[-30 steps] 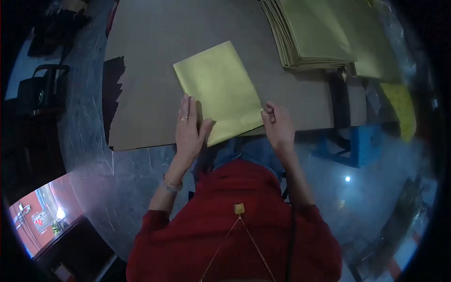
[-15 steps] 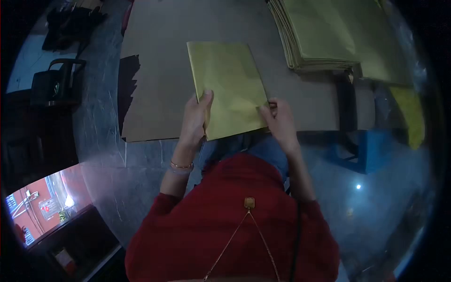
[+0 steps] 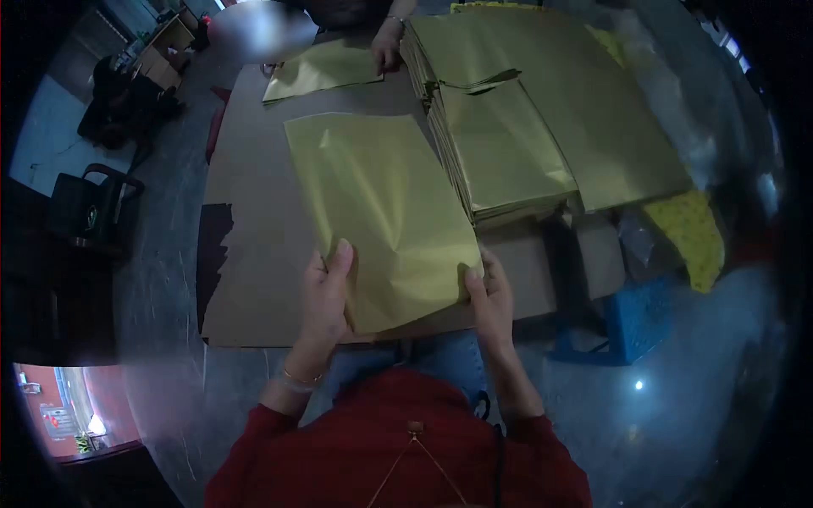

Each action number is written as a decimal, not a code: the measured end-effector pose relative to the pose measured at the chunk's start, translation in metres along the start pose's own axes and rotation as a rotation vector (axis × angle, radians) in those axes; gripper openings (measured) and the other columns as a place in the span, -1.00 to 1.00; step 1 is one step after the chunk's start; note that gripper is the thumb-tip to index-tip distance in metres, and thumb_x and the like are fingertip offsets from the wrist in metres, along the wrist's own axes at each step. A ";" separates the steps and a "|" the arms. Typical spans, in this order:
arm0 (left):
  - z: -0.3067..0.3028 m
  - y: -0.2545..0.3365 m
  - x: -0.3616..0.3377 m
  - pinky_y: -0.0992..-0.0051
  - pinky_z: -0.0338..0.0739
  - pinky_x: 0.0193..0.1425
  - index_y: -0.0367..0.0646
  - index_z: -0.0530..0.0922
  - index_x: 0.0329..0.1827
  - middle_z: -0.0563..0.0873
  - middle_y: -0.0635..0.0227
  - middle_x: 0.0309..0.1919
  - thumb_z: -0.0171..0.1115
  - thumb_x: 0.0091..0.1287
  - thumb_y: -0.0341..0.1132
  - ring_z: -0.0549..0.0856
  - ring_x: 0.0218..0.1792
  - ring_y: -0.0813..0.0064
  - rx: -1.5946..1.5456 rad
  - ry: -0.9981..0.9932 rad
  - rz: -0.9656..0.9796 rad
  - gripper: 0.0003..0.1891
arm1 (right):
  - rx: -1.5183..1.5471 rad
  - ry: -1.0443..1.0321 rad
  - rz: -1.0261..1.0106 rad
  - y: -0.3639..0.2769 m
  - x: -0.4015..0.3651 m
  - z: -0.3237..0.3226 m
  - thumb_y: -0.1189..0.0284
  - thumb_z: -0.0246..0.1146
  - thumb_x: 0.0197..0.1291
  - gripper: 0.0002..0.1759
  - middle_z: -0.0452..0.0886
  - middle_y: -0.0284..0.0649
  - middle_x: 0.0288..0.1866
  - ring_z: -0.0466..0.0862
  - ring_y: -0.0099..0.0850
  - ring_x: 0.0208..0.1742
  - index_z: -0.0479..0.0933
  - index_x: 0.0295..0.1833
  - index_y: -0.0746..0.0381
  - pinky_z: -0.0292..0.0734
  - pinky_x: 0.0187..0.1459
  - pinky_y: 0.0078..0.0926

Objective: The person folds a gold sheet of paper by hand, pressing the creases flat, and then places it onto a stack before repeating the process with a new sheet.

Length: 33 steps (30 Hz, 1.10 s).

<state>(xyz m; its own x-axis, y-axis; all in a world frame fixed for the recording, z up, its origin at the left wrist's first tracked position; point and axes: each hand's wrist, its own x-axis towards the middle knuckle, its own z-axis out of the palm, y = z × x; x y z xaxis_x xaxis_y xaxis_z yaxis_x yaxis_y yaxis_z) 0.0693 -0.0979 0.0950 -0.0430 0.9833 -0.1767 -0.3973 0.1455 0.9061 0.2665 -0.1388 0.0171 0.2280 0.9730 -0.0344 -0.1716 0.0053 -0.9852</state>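
A yellow paper sheet or envelope [image 3: 385, 212], slightly creased, is held up over the near part of the brown table [image 3: 254, 279]. My left hand [image 3: 328, 292] pinches its lower left edge, thumb on top. At the lower right edge my right hand [image 3: 489, 296] grips it the same way. Whether it is one layer or several cannot be told. Just right of it lies a thick stack of yellow paper pieces [image 3: 508, 152].
Across the table a co-worker's hand [image 3: 387, 46] touches another yellow paper [image 3: 322, 69]. Larger yellow sheets [image 3: 610, 127] cover the right side. A blue stool [image 3: 622, 326] stands below the right edge, and a black chair [image 3: 89, 207] is at left.
The view has tilted up, showing the far side of the table and the co-worker's hand. The yellow paper in my hands now looks larger and more spread out. Both hands keep their grip.
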 end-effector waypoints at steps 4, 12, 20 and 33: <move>0.038 -0.016 0.039 0.47 0.50 0.12 -0.27 0.35 0.21 0.57 0.29 0.04 0.13 0.43 -0.20 0.57 0.02 0.51 -0.094 -0.200 -0.052 -0.58 | -0.123 0.120 -0.054 -0.025 0.024 -0.025 0.30 0.15 0.35 -0.51 0.52 -0.17 0.10 0.51 -0.48 0.08 0.33 0.29 0.33 0.42 0.05 -0.53; 0.127 -0.066 0.144 0.37 0.39 0.20 -0.32 0.35 0.20 0.57 0.16 0.02 0.13 0.38 -0.31 0.52 0.09 0.35 0.162 -0.225 0.229 -0.60 | -0.768 0.377 -0.466 -0.057 0.134 -0.094 0.29 0.18 0.31 -0.54 0.53 -0.06 0.03 0.51 -0.28 0.05 0.40 0.25 0.30 0.40 0.07 -0.35; 0.131 -0.143 0.166 0.15 0.02 0.47 -0.34 -0.05 0.47 0.08 -0.12 0.43 0.09 0.34 -0.20 0.17 0.42 0.00 0.943 0.022 0.410 -0.25 | -1.347 0.535 -0.481 -0.023 0.151 -0.110 0.30 0.14 0.32 -0.63 0.44 -0.05 -0.01 0.43 -0.07 0.04 0.46 0.19 0.15 0.29 0.09 -0.12; 0.125 -0.126 0.165 0.33 -0.15 0.55 -0.33 -0.13 0.50 -0.04 -0.01 0.50 -0.24 0.51 -0.18 -0.08 0.52 0.14 0.659 -0.232 0.274 -0.38 | -0.594 0.308 -0.349 -0.031 0.130 -0.121 0.30 0.16 0.32 -0.58 0.48 -0.07 0.17 0.40 -0.08 0.26 0.42 0.22 0.24 0.28 0.25 -0.21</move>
<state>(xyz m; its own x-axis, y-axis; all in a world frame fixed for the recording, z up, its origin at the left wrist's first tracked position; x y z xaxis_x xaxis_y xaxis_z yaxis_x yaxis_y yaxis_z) 0.2265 0.0595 -0.0001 0.1619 0.9808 0.1082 0.2341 -0.1447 0.9614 0.4178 -0.0407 0.0226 0.4473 0.8286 0.3367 0.4855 0.0912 -0.8695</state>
